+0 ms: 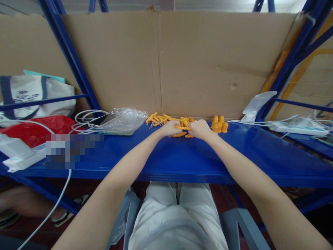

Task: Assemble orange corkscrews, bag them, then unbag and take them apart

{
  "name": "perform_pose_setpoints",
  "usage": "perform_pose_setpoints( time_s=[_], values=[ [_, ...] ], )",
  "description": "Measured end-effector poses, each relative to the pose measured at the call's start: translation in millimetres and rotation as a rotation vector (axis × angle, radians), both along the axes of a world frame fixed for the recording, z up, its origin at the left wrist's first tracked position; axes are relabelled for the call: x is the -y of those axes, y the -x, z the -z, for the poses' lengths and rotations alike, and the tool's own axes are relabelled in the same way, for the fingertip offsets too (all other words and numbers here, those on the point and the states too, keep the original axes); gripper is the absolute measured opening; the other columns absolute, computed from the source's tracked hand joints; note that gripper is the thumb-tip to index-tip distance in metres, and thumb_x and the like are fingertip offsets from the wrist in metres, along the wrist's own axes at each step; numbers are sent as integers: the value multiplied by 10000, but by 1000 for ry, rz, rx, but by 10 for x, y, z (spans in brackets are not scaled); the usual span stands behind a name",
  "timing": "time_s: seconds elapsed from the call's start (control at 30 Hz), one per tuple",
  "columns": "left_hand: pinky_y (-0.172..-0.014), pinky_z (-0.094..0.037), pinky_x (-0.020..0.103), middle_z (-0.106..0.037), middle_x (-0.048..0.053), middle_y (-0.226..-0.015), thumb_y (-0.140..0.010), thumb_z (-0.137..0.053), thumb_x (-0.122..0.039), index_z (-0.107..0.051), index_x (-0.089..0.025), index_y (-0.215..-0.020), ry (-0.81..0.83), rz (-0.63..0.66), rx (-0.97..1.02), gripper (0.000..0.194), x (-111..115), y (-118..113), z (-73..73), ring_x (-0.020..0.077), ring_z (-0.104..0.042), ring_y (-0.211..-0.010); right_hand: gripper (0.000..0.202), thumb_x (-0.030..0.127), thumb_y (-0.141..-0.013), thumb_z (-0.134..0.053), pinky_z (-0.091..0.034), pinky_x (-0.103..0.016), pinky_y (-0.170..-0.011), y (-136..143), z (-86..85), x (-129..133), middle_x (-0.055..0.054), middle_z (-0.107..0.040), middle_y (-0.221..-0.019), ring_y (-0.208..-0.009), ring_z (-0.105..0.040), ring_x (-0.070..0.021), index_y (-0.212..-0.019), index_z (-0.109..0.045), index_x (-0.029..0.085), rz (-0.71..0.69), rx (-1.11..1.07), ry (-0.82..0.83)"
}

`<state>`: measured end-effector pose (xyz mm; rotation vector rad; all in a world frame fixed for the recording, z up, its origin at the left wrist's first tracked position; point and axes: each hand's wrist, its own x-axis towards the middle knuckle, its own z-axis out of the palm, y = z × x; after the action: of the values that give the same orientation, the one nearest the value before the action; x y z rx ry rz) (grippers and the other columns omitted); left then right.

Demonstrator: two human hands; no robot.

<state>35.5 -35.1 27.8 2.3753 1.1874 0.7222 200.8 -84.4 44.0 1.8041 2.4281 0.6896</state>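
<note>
Both hands meet over the back middle of the blue table. My left hand (169, 128) is closed on one end of an orange piece (183, 127), and my right hand (200, 129) is closed on its other end. More orange parts (157, 118) lie in a pile to the left and behind the hands. Two flat orange pieces (179, 134) rest on the table just in front of the fingers. Several upright orange parts (220, 124) stand together right of my right hand. The fingertips are small and partly hidden.
A blue table (182, 156) backs onto a cardboard wall (195, 62). Left are a clear plastic bag (126, 121), white cables, a red bag (39, 128) and a power strip. On the right lies another power strip (299, 128). Another person's legs show lower left.
</note>
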Motion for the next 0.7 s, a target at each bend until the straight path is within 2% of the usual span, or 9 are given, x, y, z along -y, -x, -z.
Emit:
perform_pose_setpoints(
  time_s=[0.13,0.23,0.3,0.37,0.43,0.5,0.6,0.7],
  values=[
    [-386,-320,209,-439,-67,-481,-750,-625,-227,-445,-221,-655,301,59,77,203,6,55,-22,89,-414,-368,342,199,-960,-428,-491,-366,-867,21,-8,14,-232,-737,-1070,-1089,-693,-316,-1102,-709,65,-27,25,9],
    [-378,-310,209,-426,-65,-473,-761,-637,-257,-435,-225,-640,408,67,71,238,-6,74,-24,85,-380,-353,336,199,-958,-431,-485,-358,-858,28,-10,19,-230,-738,-1067,-1084,-695,-311,-1095,-709,70,-52,29,18],
    [-413,-356,219,-456,-50,-495,-772,-620,-257,-466,-218,-646,314,33,27,203,-11,65,-15,100,-432,-387,335,188,-955,-427,-478,-351,-856,18,-8,15,-230,-741,-1047,-1077,-697,-306,-1100,-706,74,-54,24,12],
    [-523,-446,242,-549,-17,-577,-772,-615,-245,-539,-205,-690,58,-36,-46,118,-3,42,-5,143,-568,-521,342,197,-954,-427,-473,-346,-858,-9,-2,1,-229,-744,-1024,-1070,-698,-303,-1123,-699,77,-41,8,-10],
    [-690,-503,285,-655,22,-728,-774,-615,-239,-627,-195,-803,-218,-114,-138,53,19,15,0,203,-668,-742,353,228,-952,-435,-475,-340,-854,-46,9,-24,-219,-747,-1024,-1062,-700,-299,-1150,-693,90,-19,-29,-33],
    [-811,-504,332,-711,54,-877,-792,-605,-233,-668,-197,-946,-383,-163,-225,170,47,-7,-2,251,-687,-910,354,254,-943,-449,-486,-329,-838,-80,22,-54,-190,-750,-1052,-1049,-704,-287,-1157,-700,128,-3,-81,-20],
    [-845,-499,354,-726,77,-942,-814,-586,-217,-668,-194,-1030,-445,-170,-280,232,71,-24,-7,268,-688,-957,345,281,-930,-463,-500,-317,-823,-106,32,-85,-154,-753,-1082,-1042,-706,-275,-1137,-718,173,14,-141,32],
    [-775,-508,317,-700,48,-828,-805,-599,-213,-656,-178,-911,-377,-135,-205,125,61,-29,-4,237,-691,-855,365,286,-922,-471,-504,-336,-847,-106,23,-82,-183,-743,-1098,-1072,-697,-296,-1160,-709,144,36,-136,6]
  ],
)
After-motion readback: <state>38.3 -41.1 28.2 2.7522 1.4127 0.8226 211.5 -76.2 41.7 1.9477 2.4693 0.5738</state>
